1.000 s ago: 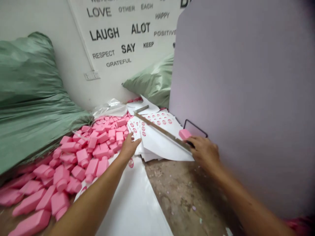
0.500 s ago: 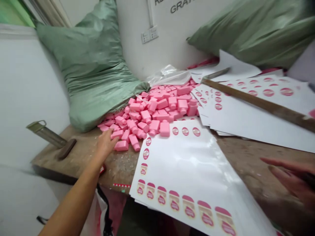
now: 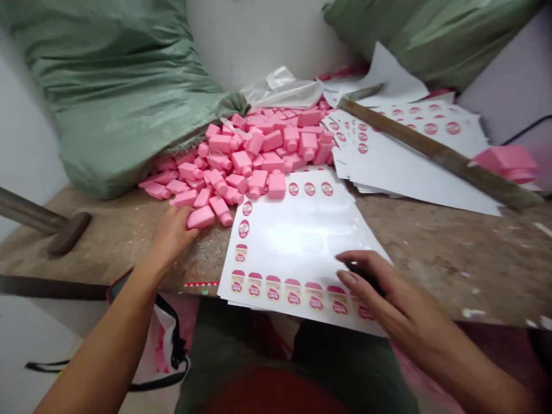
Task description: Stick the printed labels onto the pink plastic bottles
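**Pink plastic bottles and label sheet on a worn wooden bench**

Head view: left hand rests low on the bench, fingers relaxed, not clenched. Fingertips at or just touching one loose pink bottle at the near edge of the heap. No clear grasp.

Right hand lies over the near right part of the label sheet, fingers curled around a small black object. Object mostly hidden; type can't be told.

Label sheet is white, flat on the bench, just right of the heap. Printed pink-and-cream labels run along its near and left edges, with round ones along the far edge. Bottles lie in a loose heap, mixed orientations, far edge against a green woven sack.

Farther right: stack of label sheets, slightly fanned, with a long wooden strip lying diagonally across it. Larger blurred pink block sits at the strip's right side.

Far: clear plastic bag between the heap and a second green sack.

Left bench edge: dark-headed hammer with its handle running off frame.
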`<act>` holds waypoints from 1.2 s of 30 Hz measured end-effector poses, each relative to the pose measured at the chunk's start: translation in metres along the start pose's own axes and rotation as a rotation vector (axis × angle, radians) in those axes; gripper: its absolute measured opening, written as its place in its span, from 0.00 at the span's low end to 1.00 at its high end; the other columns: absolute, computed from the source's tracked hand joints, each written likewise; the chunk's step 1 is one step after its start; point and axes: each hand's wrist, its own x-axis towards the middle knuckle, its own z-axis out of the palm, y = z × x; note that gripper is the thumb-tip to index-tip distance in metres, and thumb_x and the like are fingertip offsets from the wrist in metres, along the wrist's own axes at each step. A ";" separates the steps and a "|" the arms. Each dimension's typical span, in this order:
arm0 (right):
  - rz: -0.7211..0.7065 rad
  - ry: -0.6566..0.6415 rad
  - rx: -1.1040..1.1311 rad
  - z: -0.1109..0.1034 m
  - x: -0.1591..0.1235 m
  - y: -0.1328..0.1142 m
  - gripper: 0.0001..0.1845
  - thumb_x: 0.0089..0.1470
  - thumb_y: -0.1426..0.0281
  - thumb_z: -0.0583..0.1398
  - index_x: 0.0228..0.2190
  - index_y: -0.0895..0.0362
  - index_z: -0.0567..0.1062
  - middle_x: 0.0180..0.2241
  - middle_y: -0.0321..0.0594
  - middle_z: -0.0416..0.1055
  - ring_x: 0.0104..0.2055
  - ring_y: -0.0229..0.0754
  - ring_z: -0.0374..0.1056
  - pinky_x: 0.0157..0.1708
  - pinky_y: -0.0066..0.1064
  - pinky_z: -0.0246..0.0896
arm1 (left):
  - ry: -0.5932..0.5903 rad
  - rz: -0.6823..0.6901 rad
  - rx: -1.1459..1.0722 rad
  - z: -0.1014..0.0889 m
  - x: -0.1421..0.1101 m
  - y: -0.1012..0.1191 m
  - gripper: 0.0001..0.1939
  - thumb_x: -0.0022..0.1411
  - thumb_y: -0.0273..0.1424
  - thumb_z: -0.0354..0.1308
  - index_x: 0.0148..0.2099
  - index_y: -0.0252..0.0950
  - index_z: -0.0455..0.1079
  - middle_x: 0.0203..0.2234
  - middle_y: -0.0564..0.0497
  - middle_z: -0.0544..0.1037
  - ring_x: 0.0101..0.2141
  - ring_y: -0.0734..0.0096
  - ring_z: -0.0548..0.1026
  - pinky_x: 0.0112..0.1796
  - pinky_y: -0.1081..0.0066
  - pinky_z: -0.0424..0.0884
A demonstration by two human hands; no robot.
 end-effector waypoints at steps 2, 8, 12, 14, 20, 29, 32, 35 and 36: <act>-0.017 -0.093 -0.008 0.009 -0.001 -0.015 0.21 0.60 0.52 0.50 0.40 0.51 0.75 0.35 0.41 0.78 0.36 0.47 0.74 0.32 0.35 0.67 | -0.005 -0.029 -0.166 -0.004 -0.014 0.010 0.23 0.51 0.37 0.63 0.49 0.33 0.71 0.45 0.43 0.75 0.46 0.51 0.72 0.47 0.58 0.66; -0.167 -0.141 -0.148 0.019 0.003 -0.002 0.16 0.60 0.59 0.53 0.42 0.50 0.78 0.37 0.39 0.78 0.37 0.46 0.72 0.36 0.38 0.66 | -0.165 -0.392 -1.262 0.011 -0.061 0.060 0.24 0.40 0.32 0.73 0.41 0.38 0.71 0.32 0.54 0.78 0.31 0.71 0.76 0.34 0.74 0.71; -0.183 -0.140 -0.142 0.010 0.012 0.007 0.16 0.60 0.60 0.54 0.42 0.51 0.78 0.35 0.40 0.77 0.35 0.44 0.72 0.35 0.36 0.66 | -0.182 -0.608 -1.770 0.030 -0.066 0.088 0.22 0.38 0.30 0.74 0.37 0.37 0.71 0.32 0.54 0.79 0.32 0.73 0.77 0.35 0.75 0.75; -0.162 -0.124 -0.098 0.006 0.013 0.005 0.16 0.61 0.61 0.54 0.43 0.52 0.77 0.37 0.41 0.77 0.37 0.44 0.72 0.36 0.34 0.67 | -0.229 -0.668 -1.916 0.037 -0.064 0.098 0.20 0.42 0.31 0.72 0.39 0.38 0.71 0.34 0.52 0.80 0.35 0.69 0.78 0.36 0.69 0.77; -0.178 -0.037 -0.187 0.010 0.000 -0.005 0.15 0.61 0.64 0.53 0.44 0.53 0.76 0.35 0.39 0.77 0.34 0.43 0.72 0.33 0.33 0.65 | -0.457 -0.764 -1.912 0.047 -0.067 0.120 0.13 0.55 0.28 0.63 0.44 0.34 0.69 0.36 0.46 0.81 0.35 0.65 0.79 0.32 0.64 0.79; -0.294 0.068 -0.499 0.021 0.000 -0.008 0.08 0.59 0.70 0.54 0.32 0.54 0.73 0.23 0.34 0.74 0.21 0.41 0.64 0.24 0.31 0.49 | -0.422 -0.655 -1.641 0.065 -0.073 0.137 0.21 0.55 0.26 0.65 0.49 0.37 0.62 0.40 0.47 0.78 0.45 0.60 0.78 0.40 0.68 0.76; -0.303 0.075 -0.511 0.021 0.001 -0.009 0.08 0.59 0.70 0.55 0.31 0.54 0.73 0.20 0.33 0.72 0.20 0.41 0.61 0.25 0.31 0.48 | -0.422 -0.664 -1.631 0.069 -0.074 0.137 0.20 0.56 0.28 0.64 0.48 0.37 0.62 0.43 0.45 0.77 0.46 0.58 0.78 0.41 0.66 0.76; -0.305 0.069 -0.503 0.021 0.002 -0.009 0.08 0.59 0.70 0.55 0.30 0.54 0.73 0.20 0.33 0.72 0.20 0.40 0.60 0.25 0.31 0.48 | -0.412 -0.694 -1.655 0.070 -0.073 0.137 0.19 0.56 0.28 0.64 0.49 0.36 0.63 0.46 0.43 0.77 0.46 0.58 0.77 0.42 0.64 0.75; -0.304 0.064 -0.500 0.021 0.002 -0.009 0.08 0.59 0.70 0.55 0.30 0.53 0.73 0.21 0.33 0.73 0.20 0.40 0.60 0.25 0.31 0.48 | -0.407 -0.695 -1.659 0.070 -0.073 0.137 0.20 0.56 0.28 0.64 0.49 0.36 0.64 0.46 0.43 0.76 0.47 0.58 0.77 0.43 0.64 0.75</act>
